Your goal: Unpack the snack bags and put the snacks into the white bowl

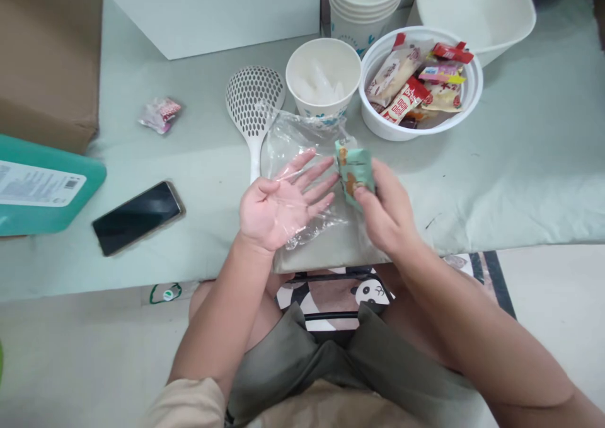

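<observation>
My left hand (286, 204) is palm up with its fingers spread and nothing in it, above a crumpled clear plastic bag (307, 138). Just right of its fingertips, my right hand (390, 210) grips a small green packet (355, 171) between thumb and fingers. Behind the bag stands a paper cup (323, 78) with whitish, translucent pieces inside. A round white bowl (420, 128) of wrapped snacks (401, 103) is at the cup's right. To the left lies a white slotted skimmer (255, 103), its handle's lower end hidden by my left hand.
A phone (138, 218) and a small wrapped packet (161, 114) lie on the left of the cloth-covered table (203, 144), near a green container (47, 185) and a brown box (50, 56). Stacked cups (366, 9), a white box (222, 9) and a white bin (477, 12) stand behind.
</observation>
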The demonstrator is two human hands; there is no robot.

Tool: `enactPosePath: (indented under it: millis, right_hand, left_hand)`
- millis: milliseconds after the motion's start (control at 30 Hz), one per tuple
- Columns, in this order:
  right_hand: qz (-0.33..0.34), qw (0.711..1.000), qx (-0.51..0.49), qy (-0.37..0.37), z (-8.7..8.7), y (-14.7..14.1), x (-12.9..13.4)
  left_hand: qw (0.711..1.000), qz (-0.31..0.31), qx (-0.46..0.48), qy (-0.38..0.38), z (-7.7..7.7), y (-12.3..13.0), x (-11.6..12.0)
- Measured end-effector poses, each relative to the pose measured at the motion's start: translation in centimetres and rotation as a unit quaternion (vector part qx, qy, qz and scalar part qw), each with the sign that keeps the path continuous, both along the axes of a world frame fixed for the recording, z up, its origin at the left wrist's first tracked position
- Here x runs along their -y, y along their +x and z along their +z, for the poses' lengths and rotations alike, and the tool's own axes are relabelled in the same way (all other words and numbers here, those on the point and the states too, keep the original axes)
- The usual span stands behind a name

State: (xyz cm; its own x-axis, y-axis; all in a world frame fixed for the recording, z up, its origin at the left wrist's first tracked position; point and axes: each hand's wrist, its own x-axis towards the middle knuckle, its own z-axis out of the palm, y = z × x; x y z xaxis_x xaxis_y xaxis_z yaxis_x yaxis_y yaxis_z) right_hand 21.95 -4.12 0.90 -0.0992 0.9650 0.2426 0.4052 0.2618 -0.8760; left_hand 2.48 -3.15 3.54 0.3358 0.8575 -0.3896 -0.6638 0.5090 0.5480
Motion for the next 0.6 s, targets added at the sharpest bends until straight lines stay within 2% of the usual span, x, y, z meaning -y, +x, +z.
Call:
enactPosePath:
  millis: [67, 200, 300, 400, 500, 600]
  right_hand:
    - [-0.031, 0.998, -0.050, -0.026, -0.4, 0.7, -0.3]
    - [-0.097, 0.978, -0.171, -0.072, -2.5, 2.3, -1.1]
    - [-0.136, 0.968, -0.202, -0.058, -3.4, 4.0, -2.3]
    - [-0.163, 0.962, -0.213, -0.056, -2.6, 5.8, -4.1]
    - [-0.256, 0.926, -0.274, -0.042, -1.0, 6.8, -5.7]
    - [-0.272, 0.906, -0.319, -0.055, 0.2, 6.8, -6.7]
  left_hand:
    - [1.000, 0.015, -0.008, 0.005, 0.3, -0.5, -0.2]
    - [0.999, 0.045, -0.025, 0.017, 0.8, -1.5, -0.3]
    - [0.998, 0.051, -0.024, 0.026, 0.8, -1.8, -0.3]
    - [0.998, 0.046, -0.027, 0.022, 0.7, -1.8, -0.2]
    - [0.999, 0.035, -0.024, 0.022, 0.6, -1.6, -0.2]
    - [0.999, 0.038, -0.022, 0.019, 0.6, -1.5, -0.2]
